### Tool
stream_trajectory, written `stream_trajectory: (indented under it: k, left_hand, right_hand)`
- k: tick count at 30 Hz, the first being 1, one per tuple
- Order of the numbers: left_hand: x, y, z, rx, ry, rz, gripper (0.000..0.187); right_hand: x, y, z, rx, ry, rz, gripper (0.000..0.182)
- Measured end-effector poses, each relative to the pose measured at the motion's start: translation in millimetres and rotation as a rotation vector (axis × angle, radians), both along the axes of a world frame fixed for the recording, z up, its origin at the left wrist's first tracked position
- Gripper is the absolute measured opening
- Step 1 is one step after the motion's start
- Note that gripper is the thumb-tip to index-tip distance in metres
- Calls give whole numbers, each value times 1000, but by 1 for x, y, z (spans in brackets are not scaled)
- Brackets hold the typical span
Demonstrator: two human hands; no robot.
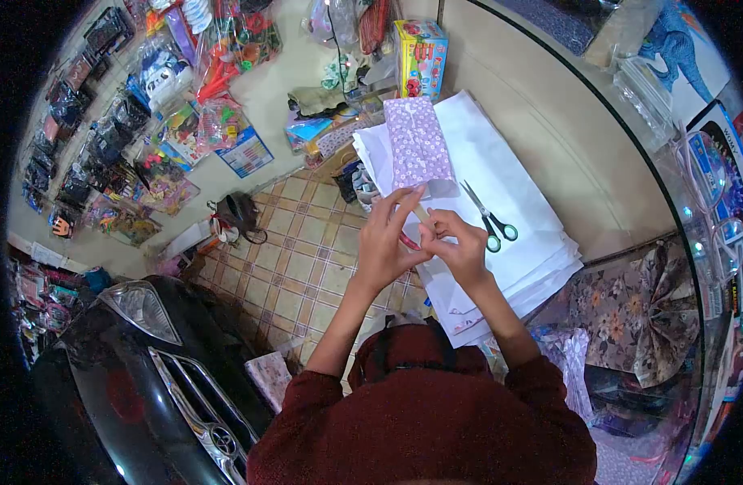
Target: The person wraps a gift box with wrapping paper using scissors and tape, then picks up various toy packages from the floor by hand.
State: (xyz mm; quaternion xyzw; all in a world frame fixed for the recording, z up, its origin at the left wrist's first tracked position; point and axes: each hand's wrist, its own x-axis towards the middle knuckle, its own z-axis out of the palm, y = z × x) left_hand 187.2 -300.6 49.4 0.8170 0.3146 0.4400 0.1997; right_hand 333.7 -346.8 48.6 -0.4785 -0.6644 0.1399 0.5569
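The right hand (462,247) pinches a pale strip (422,213); the left hand's (379,244) grip I cannot tell. Scissors (487,215) lie at two o'clock on white paper (509,174).

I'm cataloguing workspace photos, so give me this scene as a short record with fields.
Left hand: fingers around a small pinkish roll, perhaps tape
Right hand: fingers curled in close to the roll; exact hold hidden
Work surface: sheets of white paper, loosely stacked
On the paper: purple flowered bag, just beyond the hands; scissors, to the right of the hands, handles toward the person
Beyond the bag: yellow box
Left side: tiled floor; black car front
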Motion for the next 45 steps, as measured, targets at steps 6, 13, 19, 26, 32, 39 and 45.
stream_trajectory:
  k: [6,13,19,26,32,39,45]
  left_hand:
    - [-1,1,-9,10,26,7,89]
    - [0,3,-8,-36,-1,-4,91]
    - [1,2,-7,-48,3,-39,92]
    - [0,11,-11,-85,-16,-70,94]
    - [-1,12,-11,-95,-85,-87,89]
    - [-2,11,-3,-60,-27,-122,88]
    - [-7,11,5,-97,53,-179,88]
  right_hand:
    - [8,12,-15,295,-348,61,11]
    - [1,2,9,-128,27,59,18]
    - [4,3,4,-107,13,69,16]
    - [16,7,-2,-128,-70,174,19]
    - [20,13,22,-175,42,177,18]
    - [43,19,35,-70,-225,304,15]
    - [52,24,45,-234,-160,455,12]
